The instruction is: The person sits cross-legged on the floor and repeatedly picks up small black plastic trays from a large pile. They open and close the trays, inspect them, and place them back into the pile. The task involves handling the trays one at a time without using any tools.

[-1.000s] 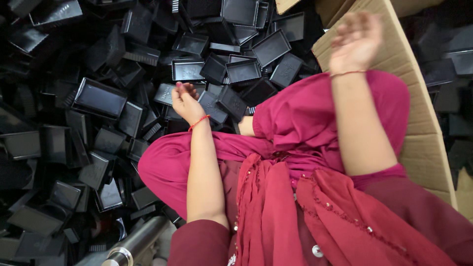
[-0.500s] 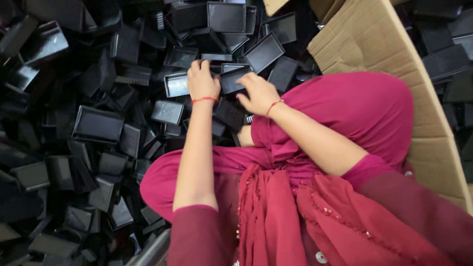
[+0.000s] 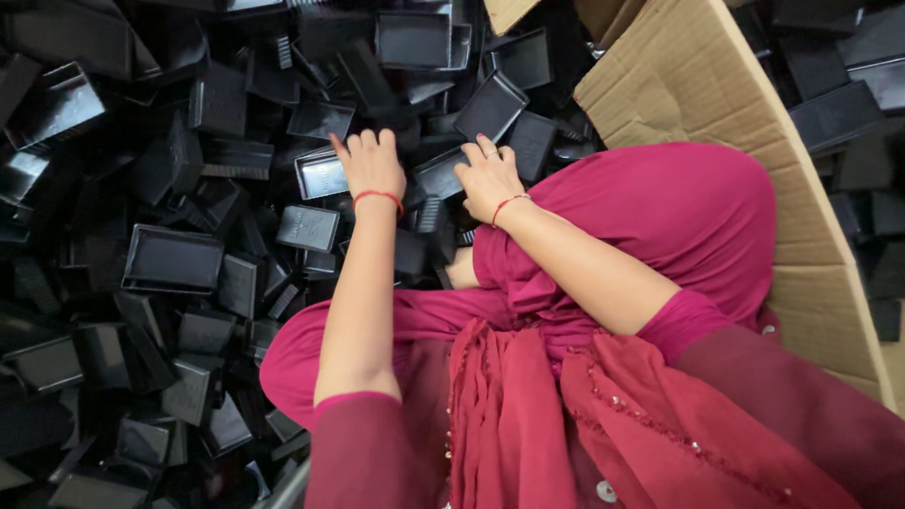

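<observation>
I sit over a deep pile of black plastic trays. My left hand, with a red thread on its wrist, lies palm down, its fingers bent over the right edge of a small rectangular black tray. A little to the right, my right hand curls its fingers over another black tray that lies tilted in the pile. The two hands are about a hand's width apart. Whatever is under the palms is hidden.
A brown cardboard sheet lies at the right under my knee, which is draped in magenta cloth. More black trays lie beyond it. A grey metal tube shows at the bottom edge.
My right hand came down from above the cardboard to the pile beside my left hand. My left hand reached farther forward onto a tray. Both hands have stayed there since half a second ago.
</observation>
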Motion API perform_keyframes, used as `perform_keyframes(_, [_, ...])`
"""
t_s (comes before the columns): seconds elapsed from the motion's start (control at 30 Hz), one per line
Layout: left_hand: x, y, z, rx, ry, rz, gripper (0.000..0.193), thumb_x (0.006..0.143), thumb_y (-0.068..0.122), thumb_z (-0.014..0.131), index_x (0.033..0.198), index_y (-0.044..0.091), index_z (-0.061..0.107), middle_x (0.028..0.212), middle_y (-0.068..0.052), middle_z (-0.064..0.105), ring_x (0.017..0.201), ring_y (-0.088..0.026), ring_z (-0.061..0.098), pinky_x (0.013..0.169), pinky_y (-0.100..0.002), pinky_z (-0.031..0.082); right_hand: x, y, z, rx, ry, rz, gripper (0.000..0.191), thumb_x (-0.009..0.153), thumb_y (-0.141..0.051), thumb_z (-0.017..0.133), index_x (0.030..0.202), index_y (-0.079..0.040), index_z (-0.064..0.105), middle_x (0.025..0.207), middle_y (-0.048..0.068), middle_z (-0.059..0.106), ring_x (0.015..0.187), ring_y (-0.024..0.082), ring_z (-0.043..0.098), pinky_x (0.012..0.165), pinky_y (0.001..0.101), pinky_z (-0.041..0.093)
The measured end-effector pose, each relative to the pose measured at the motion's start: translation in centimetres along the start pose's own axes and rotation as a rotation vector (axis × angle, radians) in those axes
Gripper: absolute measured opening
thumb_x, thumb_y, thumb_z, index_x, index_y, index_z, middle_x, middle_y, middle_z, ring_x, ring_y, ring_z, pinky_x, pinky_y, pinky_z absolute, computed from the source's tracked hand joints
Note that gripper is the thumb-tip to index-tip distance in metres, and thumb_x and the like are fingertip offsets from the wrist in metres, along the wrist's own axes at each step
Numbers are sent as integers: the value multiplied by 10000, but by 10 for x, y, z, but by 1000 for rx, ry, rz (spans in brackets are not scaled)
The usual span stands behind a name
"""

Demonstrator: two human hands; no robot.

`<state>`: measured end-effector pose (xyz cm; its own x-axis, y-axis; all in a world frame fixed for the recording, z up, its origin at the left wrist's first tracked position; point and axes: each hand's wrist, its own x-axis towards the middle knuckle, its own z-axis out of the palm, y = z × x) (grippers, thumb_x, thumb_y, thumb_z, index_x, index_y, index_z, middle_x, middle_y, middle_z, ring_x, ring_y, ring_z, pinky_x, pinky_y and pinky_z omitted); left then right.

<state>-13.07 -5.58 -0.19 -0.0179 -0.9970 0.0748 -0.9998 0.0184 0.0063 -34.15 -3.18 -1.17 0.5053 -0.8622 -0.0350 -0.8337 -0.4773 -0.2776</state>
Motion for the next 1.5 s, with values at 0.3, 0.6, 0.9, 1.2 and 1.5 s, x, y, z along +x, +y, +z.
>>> perform_keyframes(0.3, [-74, -38, -33, -951, 129, -477, 339, 932, 203, 860, 1170, 83, 651, 1160, -138, 764, 1034, -302, 752, 915, -368, 592, 5, 4, -25, 400, 449, -33, 350, 733, -246, 907, 906, -90, 646, 1272, 123, 649, 1192, 362, 612, 920, 505, 502])
perform_keyframes(0.6, [-107, 35, -21, -2539, 172, -492, 689, 893, 405, 765, 1479, 199, 467, 1347, -33, 622, 1174, -224, 629, 884, -388, 570, -6, -15, -65, 2041, 64, 213, 353, 948, -44, 669, 1296, -98, 639, 1174, 73, 689, 1074, 155, 670, 949, 296, 571])
perform_keyframes(0.9, [-111, 77, 48, -2603, -2, -455, 549, 1066, 404, 505, 1489, 55, 488, 1446, -73, 592, 1326, -220, 583, 1139, -383, 478, -45, -52, -61, 815, 258, -237, 579, 1045, -162, 632, 1567, -21, 424, 1510, 219, 504, 1390, 330, 547, 1157, 383, 448])
perform_keyframes(1.2, [-109, 53, 15, -2923, 3, -233, 482, 995, 230, 503, 1448, 66, 507, 1409, -135, 603, 1310, -315, 578, 1123, -452, 485, -50, -56, -91, 745, 306, -390, 672, 981, -213, 685, 1572, -31, 422, 1631, 242, 371, 1512, 370, 441, 1272, 426, 359])
perform_keyframes(1.5, [-105, 58, -18, -2639, -12, -289, 572, 946, -51, 643, 1456, 78, 418, 1400, -115, 574, 1248, -246, 625, 989, -382, 571, -45, -42, -87, 868, 320, -288, 429, 1052, -136, 594, 1462, -13, 564, 1510, 197, 557, 1422, 339, 569, 1209, 385, 431])
